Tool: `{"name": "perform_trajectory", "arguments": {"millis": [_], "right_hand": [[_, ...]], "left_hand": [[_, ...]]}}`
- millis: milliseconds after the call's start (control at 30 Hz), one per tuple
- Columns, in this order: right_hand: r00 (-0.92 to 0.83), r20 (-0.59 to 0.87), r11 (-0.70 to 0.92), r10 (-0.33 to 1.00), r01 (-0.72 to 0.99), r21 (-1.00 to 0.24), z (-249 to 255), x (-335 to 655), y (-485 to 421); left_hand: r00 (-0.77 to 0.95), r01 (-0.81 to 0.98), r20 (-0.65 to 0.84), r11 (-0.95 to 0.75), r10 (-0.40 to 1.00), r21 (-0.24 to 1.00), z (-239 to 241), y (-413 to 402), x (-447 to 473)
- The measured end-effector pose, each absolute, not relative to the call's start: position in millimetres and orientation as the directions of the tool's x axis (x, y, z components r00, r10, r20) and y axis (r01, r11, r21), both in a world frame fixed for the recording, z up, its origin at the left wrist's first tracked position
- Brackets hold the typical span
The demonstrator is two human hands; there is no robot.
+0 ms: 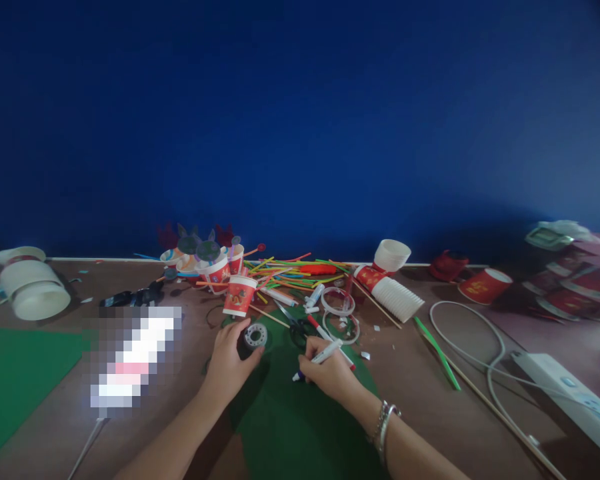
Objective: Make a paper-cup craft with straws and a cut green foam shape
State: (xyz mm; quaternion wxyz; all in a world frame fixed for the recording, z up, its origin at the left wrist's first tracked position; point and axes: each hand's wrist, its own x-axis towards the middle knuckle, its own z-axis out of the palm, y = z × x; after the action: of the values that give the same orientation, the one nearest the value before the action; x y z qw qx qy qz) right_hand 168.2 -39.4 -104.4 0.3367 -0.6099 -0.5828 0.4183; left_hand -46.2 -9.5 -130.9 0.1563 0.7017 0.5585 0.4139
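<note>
My left hand (231,357) has its thumb and fingers curled around a small dark ring with a pale, perforated core, which looks like a roll of tape (255,336). In my right hand (325,370) is a white marker (327,351), its purple-blue end pointing down and left over a green sheet (300,433). Whether that end touches the sheet I cannot tell. Just beyond my hands lie dark-handled scissors (299,328) and a red-and-white marker (347,358). A red patterned paper cup (239,295) stands beyond my left fingers.
Colourful sticks (285,272) lie in a heap at the back. Decorated cups (213,270) stand left of them; a stack of cups (397,297) lies to the right. Clear tape rings (341,325) sit mid-table. A power strip (570,387) and cable (500,340) are at right, another green sheet (25,380) at left.
</note>
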Motion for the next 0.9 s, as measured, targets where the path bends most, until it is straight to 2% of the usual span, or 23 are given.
{"name": "perform_trajectory", "arguments": {"millis": [100,200,267,433,900], "right_hand": [[-0.052,-0.15,-0.126,0.987,0.315,-0.941,-101,171,-38],[0.008,-0.113,-0.112,0.994,0.228,-0.967,-97,175,-37],[0.042,-0.08,-0.088,0.996,0.253,-0.964,-96,178,-37],[-0.011,-0.093,-0.084,0.996,0.34,-0.937,-99,179,-38],[-0.013,-0.075,-0.062,0.997,0.434,-0.899,-105,177,-37]], "left_hand": [[0.032,0.659,0.408,-0.326,0.912,0.678,-131,-9,-46],[0.031,0.662,0.394,-0.314,0.919,0.68,-131,-10,-46],[0.034,0.661,0.388,-0.312,0.921,0.683,-131,-10,-47],[0.04,0.66,0.387,-0.315,0.921,0.682,-133,-9,-47],[0.043,0.66,0.377,-0.31,0.925,0.684,-130,-11,-47]]}}
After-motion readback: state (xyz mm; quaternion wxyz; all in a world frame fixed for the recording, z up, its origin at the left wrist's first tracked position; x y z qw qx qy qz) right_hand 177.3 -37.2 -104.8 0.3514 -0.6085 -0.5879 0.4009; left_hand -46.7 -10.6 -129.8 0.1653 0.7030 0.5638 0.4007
